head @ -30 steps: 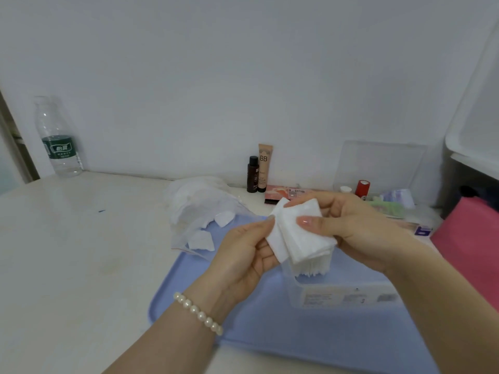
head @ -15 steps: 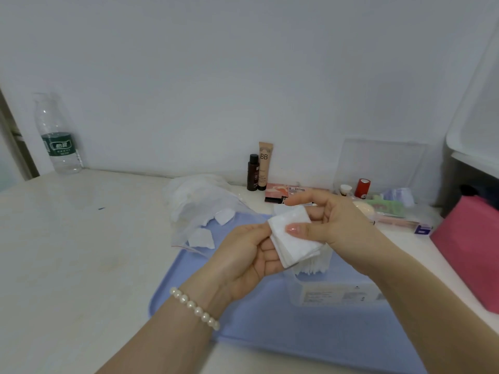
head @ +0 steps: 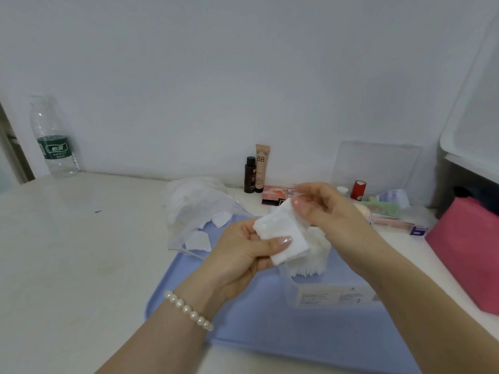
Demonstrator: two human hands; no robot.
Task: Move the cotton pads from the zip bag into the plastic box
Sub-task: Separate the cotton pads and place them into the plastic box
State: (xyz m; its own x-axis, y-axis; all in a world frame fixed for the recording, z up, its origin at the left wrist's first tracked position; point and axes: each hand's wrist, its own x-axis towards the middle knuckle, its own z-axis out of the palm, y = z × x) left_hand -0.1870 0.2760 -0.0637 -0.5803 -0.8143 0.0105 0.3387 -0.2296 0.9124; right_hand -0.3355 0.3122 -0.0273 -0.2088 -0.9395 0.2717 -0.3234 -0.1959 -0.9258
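I hold a small stack of pads in my left hand: the thumb lies across the front of the stack and the other fingers are curled behind it. My right hand pinches the top corner of the same stack between thumb and forefinger; the rest of its fingers are loosely bent. The stack is in the air, just above the box, which stands on the blue tray.

In the box I see already many pads standing on edge, and they rise above its rim. So I judge a good part of the task is done. The box looks quite full on the side that I can see, but my right hand and arm hide the rest, so I cannot tell how much room is left.

The zip bag lies open behind the tray, its mouth over the tray's far corner. Some pads are inside it, and a few loose ones lie at its mouth. These remain to move, after the stack in my hands goes in. I think the next step needs care, because the standing pads may tip when I press new ones beside them.
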